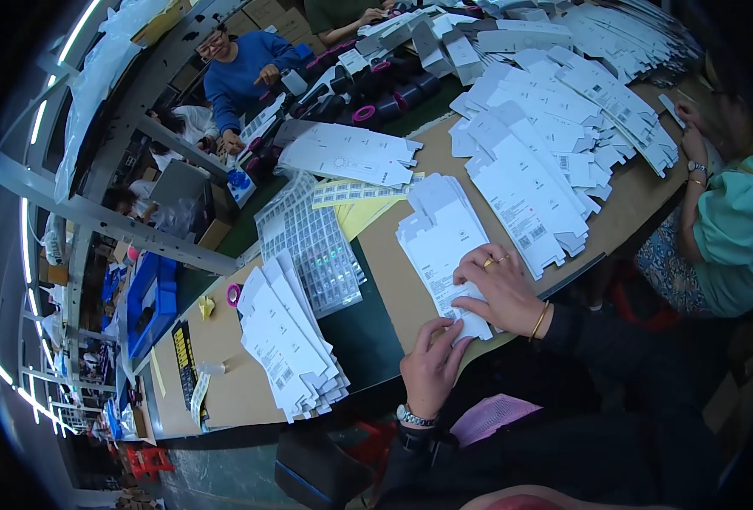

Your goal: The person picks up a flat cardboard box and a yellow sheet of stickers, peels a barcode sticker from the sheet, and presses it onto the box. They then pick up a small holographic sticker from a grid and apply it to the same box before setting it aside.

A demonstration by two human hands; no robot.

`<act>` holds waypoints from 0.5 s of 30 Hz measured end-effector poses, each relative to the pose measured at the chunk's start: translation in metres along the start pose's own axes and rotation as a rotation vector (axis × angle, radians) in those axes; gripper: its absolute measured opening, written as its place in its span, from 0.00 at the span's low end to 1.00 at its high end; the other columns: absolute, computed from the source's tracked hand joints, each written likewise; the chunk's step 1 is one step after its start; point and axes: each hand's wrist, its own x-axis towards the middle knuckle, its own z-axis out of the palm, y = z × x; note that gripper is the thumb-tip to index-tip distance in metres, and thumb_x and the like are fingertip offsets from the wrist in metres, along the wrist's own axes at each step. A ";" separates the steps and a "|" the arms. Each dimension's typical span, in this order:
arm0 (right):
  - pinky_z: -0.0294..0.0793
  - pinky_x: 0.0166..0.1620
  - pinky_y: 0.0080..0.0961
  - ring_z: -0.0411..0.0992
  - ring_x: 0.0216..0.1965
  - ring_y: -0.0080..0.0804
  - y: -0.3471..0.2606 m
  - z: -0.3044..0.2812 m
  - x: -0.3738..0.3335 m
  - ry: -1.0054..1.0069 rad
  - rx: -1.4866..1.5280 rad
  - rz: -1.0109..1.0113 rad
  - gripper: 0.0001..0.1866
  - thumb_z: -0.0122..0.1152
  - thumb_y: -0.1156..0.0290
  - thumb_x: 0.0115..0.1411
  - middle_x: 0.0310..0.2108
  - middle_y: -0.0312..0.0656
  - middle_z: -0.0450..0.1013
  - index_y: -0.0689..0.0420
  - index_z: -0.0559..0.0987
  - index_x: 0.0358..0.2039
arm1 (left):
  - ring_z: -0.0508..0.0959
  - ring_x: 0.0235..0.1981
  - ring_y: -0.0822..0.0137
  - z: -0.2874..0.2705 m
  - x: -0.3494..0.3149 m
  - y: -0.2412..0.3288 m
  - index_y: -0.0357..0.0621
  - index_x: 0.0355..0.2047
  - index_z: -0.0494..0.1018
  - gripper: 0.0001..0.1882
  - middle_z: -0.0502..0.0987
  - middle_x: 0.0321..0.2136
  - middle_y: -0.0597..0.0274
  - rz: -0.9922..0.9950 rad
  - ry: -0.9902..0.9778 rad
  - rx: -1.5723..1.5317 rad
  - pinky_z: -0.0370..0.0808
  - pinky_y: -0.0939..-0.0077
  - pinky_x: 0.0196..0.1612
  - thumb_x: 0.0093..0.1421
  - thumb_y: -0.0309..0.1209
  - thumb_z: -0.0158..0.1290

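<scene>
A short stack of flat white printed cartons [441,234] lies on the brown board in front of me. My right hand [504,293] rests on the top carton, fingers spread, its thumb pressed near the lower end. At that same end is my left hand [432,365], with thumb and fingertips drawn together at the carton's near left corner. Whatever may be between those fingertips is too small to make out. Left of the hands is another stack of flat cartons [287,344]. Beyond it lie a sheet of shiny silver labels [313,242] and a yellow-backed label strip [364,189].
A large spread of flat cartons [525,183] covers the board to the right. Dark cylindrical devices [393,98] with pink rings crowd the far side. A pink tape roll [234,295] and a blue bin [151,302] are at left. Co-workers sit across and at right.
</scene>
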 end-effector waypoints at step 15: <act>0.55 0.64 0.43 0.61 0.63 0.40 0.001 -0.004 0.000 -0.013 0.049 -0.004 0.21 0.75 0.52 0.60 0.52 0.33 0.71 0.47 0.79 0.48 | 0.86 0.34 0.60 0.003 -0.001 -0.002 0.46 0.48 0.86 0.16 0.82 0.47 0.63 0.050 0.042 0.011 0.80 0.69 0.34 0.60 0.31 0.71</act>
